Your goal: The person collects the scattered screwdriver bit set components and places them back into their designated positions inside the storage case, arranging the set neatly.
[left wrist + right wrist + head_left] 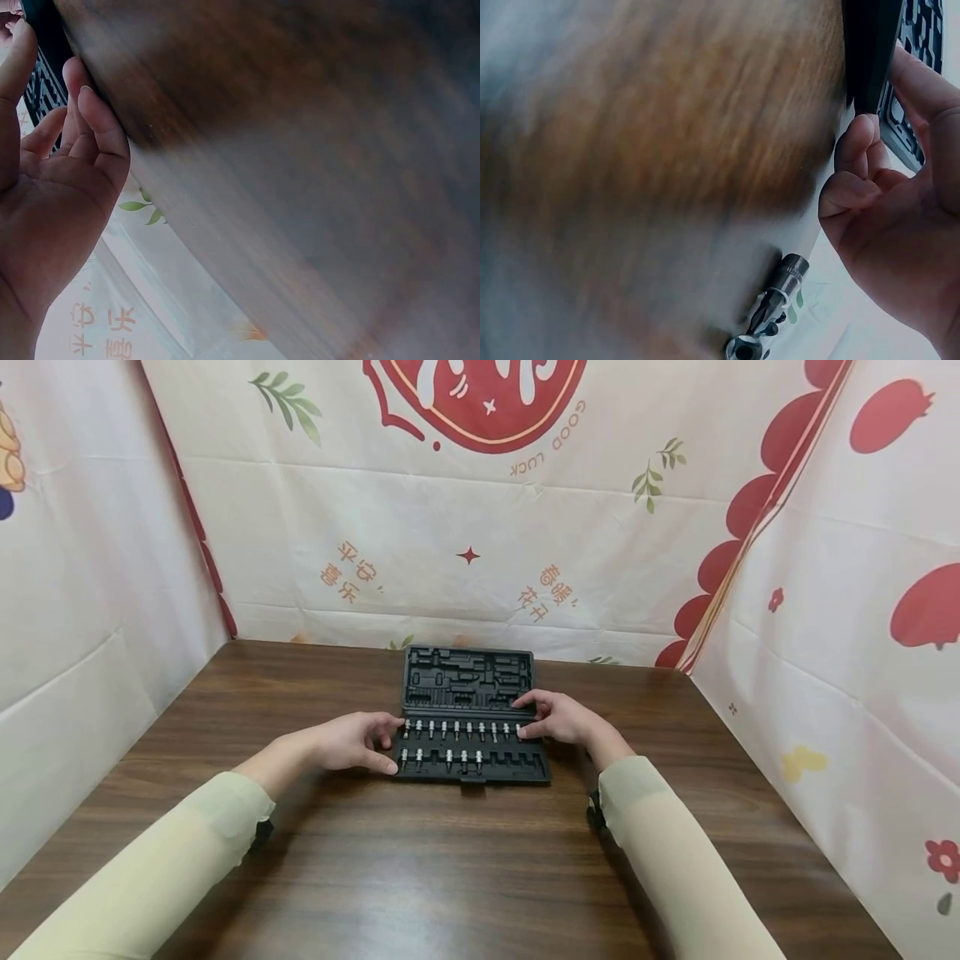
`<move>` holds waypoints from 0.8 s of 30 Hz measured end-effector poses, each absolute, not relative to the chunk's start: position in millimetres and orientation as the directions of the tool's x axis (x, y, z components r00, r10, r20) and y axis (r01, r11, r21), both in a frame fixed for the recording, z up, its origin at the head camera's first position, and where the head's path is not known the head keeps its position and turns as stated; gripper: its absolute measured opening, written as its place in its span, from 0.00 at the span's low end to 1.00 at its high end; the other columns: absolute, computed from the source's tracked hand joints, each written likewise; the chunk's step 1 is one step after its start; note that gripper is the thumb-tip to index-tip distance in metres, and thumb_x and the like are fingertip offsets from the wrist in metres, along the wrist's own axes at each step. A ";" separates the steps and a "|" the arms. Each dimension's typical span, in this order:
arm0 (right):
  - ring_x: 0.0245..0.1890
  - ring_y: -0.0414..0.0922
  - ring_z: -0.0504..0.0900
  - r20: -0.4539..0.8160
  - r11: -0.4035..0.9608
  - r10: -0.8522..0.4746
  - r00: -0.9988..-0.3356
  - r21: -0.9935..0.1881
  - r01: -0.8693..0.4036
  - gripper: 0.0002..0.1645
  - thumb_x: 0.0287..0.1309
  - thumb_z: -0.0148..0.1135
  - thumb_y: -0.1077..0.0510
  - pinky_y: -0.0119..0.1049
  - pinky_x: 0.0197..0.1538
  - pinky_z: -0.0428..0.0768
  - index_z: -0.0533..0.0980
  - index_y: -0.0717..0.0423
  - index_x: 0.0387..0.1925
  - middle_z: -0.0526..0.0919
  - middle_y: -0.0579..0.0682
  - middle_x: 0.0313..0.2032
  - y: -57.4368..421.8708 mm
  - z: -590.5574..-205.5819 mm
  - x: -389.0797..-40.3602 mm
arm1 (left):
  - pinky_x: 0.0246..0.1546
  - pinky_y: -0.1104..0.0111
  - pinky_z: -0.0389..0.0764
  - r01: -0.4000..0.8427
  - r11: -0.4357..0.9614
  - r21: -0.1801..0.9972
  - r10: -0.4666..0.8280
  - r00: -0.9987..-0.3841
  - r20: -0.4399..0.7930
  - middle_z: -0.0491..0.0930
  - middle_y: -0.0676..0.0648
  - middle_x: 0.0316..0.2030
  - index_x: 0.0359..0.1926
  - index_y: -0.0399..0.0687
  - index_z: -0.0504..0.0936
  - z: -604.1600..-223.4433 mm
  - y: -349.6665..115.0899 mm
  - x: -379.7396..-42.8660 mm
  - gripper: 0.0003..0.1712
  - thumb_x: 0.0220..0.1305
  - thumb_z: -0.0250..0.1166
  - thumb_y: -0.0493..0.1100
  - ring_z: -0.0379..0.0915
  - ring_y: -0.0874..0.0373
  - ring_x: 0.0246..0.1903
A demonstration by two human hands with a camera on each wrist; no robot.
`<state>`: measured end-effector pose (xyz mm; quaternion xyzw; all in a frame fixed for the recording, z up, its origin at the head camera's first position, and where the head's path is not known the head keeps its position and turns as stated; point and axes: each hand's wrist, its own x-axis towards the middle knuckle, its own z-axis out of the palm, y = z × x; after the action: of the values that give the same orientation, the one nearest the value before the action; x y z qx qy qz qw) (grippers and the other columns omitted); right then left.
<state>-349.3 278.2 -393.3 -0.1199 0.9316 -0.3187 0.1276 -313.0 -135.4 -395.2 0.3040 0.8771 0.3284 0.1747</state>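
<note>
An open black socket bit case (pixel 472 773) lies on the table, its hinged lid (pixel 468 678) folded back. Silver socket bits (pixel 457 732) fill a row by the hinge; several more stand in the front row, left of vacant slots. My left hand (pixel 351 742) holds the case's left side, thumb at the front corner and fingers farther back. On the right side, my right hand (pixel 562 720) grips the case near the hinge, thumb by the end bit. Both wrist views show fingers against the case's edge; the grip's underside is partly hidden.
A metal tool with a socket-like end (pixel 780 289) lies on the wooden table (pixel 450 868) in the right wrist view; the head view does not show it. Printed cloth (pixel 420 518) hangs behind the table and along both sides.
</note>
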 end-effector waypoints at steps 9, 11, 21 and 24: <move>0.33 0.48 0.68 -0.168 0.764 -0.301 -0.939 -0.632 -0.132 0.31 0.70 0.77 0.53 0.42 0.40 0.71 0.78 0.45 0.71 0.71 0.51 0.36 279.3 -394.0 -350.6 | 0.47 0.63 0.79 0.414 0.595 0.689 0.650 -0.752 -0.110 0.81 0.40 0.51 0.80 0.30 0.66 -395.7 -135.8 -313.0 0.49 0.68 0.80 0.47 0.80 0.56 0.41; 0.32 0.48 0.68 -0.164 0.764 -0.300 -0.940 -0.631 -0.134 0.31 0.70 0.76 0.54 0.42 0.40 0.71 0.78 0.45 0.71 0.70 0.50 0.35 279.5 -393.6 -350.0 | 0.48 0.63 0.79 0.415 0.594 0.689 0.651 -0.752 -0.108 0.81 0.40 0.51 0.80 0.30 0.66 -395.7 -135.5 -312.9 0.49 0.68 0.80 0.48 0.80 0.57 0.41; 0.43 0.51 0.74 -0.145 0.784 -0.252 -0.957 -0.610 -0.114 0.31 0.70 0.76 0.49 0.45 0.46 0.74 0.80 0.39 0.72 0.78 0.54 0.47 278.0 -396.1 -345.5 | 0.48 0.64 0.79 0.412 0.595 0.690 0.646 -0.756 -0.106 0.82 0.41 0.51 0.80 0.30 0.67 -396.6 -136.0 -313.8 0.49 0.68 0.80 0.48 0.80 0.57 0.41; 0.50 0.53 0.77 -0.150 0.789 -0.239 -0.959 -0.606 -0.101 0.31 0.71 0.76 0.46 0.48 0.53 0.77 0.80 0.35 0.73 0.82 0.56 0.55 279.6 -396.6 -343.3 | 0.48 0.63 0.79 0.409 0.589 0.696 0.649 -0.753 -0.107 0.81 0.41 0.51 0.80 0.30 0.67 -397.4 -135.8 -314.0 0.49 0.69 0.79 0.48 0.80 0.57 0.41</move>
<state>-343.3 279.6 -396.6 -0.0906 0.9393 -0.3122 0.1100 -314.0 -135.8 -397.4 0.3031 0.8735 0.3368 0.1783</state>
